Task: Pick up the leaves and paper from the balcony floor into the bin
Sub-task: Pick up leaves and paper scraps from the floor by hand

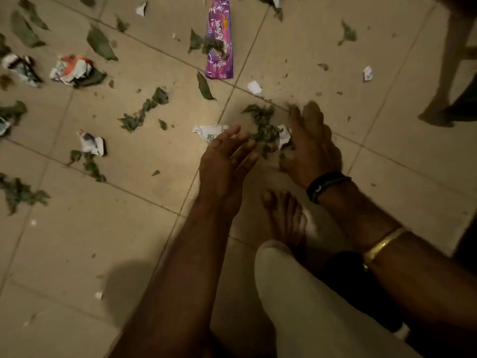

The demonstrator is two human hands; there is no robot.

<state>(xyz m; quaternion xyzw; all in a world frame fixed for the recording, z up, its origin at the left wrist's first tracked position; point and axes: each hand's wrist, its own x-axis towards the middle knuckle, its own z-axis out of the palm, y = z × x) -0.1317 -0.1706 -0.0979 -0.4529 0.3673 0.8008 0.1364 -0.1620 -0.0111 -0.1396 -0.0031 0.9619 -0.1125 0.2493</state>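
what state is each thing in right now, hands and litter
leaf pile: heaped between both hands
left hand: open, beside the leaf pile
right hand: open, touching the leaf pile
purple wrapper: lying flat, no hand on it
white paper: crumpled, near left hand

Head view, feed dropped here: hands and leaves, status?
Left hand open, right hand open, flanking leaf pile. Crumpled paper beside left hand. Bin not in view.

A purple snack wrapper (219, 40) lies flat on the beige tiled floor (77, 241) toward its far edge, its near end just beside a crossing of 2 grout lines. Nearer, 1 bare foot (284, 218) below a pale trouser leg (296, 293) rests on the tiles. The same person wears a black wristband (325, 186) and a gold bangle (382, 245). Another person's bare foot (436, 115) stands near the far right corner.
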